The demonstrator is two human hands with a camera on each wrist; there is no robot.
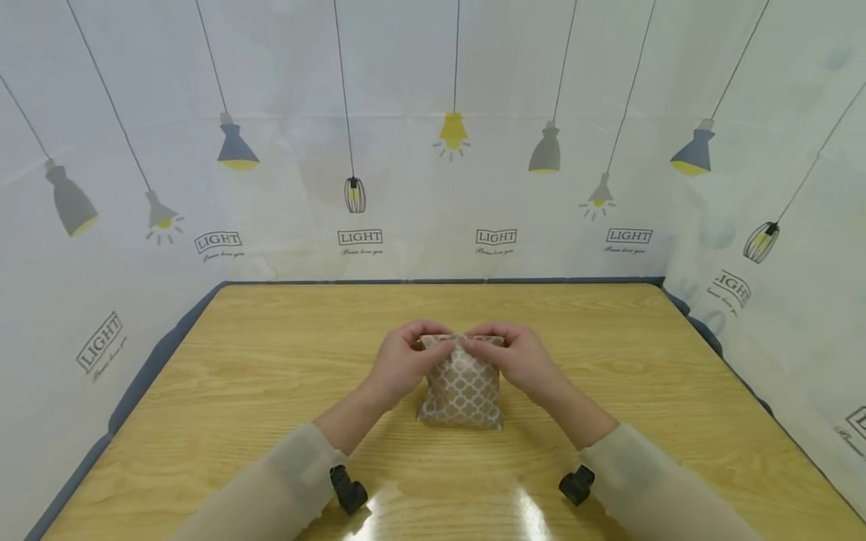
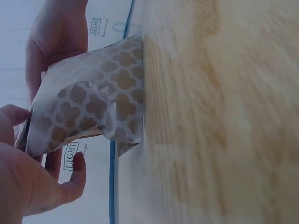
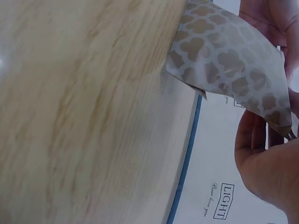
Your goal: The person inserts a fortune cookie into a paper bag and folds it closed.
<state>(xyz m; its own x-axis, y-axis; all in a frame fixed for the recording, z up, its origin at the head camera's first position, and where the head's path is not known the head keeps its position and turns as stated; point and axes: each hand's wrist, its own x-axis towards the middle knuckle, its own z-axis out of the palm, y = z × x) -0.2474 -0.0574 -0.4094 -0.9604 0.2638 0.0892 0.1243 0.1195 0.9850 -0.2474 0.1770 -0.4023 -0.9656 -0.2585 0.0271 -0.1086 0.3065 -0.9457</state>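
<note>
A small brown paper bag (image 1: 463,391) with a white lattice pattern stands upright on the wooden table (image 1: 271,391). My left hand (image 1: 406,357) and right hand (image 1: 517,355) both pinch its top edge, one at each side, meeting at the middle. In the left wrist view the bag (image 2: 96,100) stands on the table with my left hand (image 2: 28,172) holding its top. The right wrist view shows the bag (image 3: 224,60) held at its top by my right hand (image 3: 266,158).
A white curtain printed with hanging lamps (image 1: 453,135) and "LIGHT" labels surrounds the table on three sides. The table has a dark blue rim (image 1: 142,376). Black wrist-camera mounts (image 1: 348,488) sit under both sleeves.
</note>
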